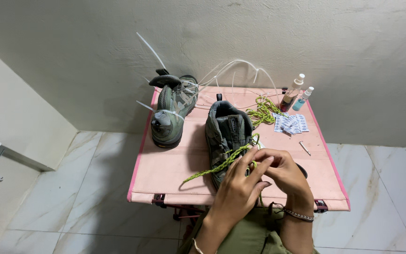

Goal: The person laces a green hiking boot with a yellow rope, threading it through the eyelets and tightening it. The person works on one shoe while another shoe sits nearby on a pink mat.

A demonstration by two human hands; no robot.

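Observation:
A grey-green hiking shoe (229, 131) stands on the small pink folding table (175, 174), heel toward the wall. A yellow-green lace (212, 168) runs from its eyelets out to the left over the table. My left hand (238, 188) and my right hand (283, 175) are together over the shoe's toe end, both pinching the lace. A second matching shoe (171, 110) lies at the back left of the table with white zip ties through it. A loose bundle of yellow-green lace (263, 110) lies at the back right.
Two small spray bottles (297, 96) stand at the table's back right, with several small white sachets (291, 123) and a thin pen-like stick (305, 148) beside them. Long white zip ties (240, 70) arc against the wall. Marble floor surrounds the table.

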